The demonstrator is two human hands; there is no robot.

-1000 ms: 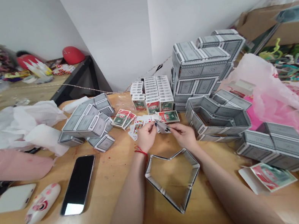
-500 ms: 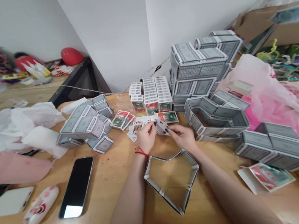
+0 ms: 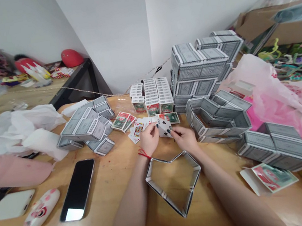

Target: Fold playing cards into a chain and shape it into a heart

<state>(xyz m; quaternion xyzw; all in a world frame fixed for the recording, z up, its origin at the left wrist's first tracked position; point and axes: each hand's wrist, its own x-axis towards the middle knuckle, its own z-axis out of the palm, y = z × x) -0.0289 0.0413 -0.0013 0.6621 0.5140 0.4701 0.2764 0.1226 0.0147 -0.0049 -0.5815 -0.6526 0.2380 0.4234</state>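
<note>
Between my two hands is a playing card (image 3: 164,127) with black club marks, its face up. My left hand (image 3: 150,139), with a red string at the wrist, pinches the card's left edge. The right edge is between the fingers of my right hand (image 3: 185,137). Loose face-up cards (image 3: 136,129) lie just beyond my left hand, beside red and green card boxes (image 3: 123,121). Between my forearms stands a heart-shaped frame (image 3: 175,184) made of folded cards, open in the middle.
Grey card-built blocks stand at the left (image 3: 84,122) and in a tall stack at the right (image 3: 198,65). Card packs (image 3: 152,95) are lined up at the back. A phone (image 3: 77,188) lies left, an open card box (image 3: 273,177) right.
The card between my hands has turned slightly, so more of its club face shows. My hands have barely moved.
</note>
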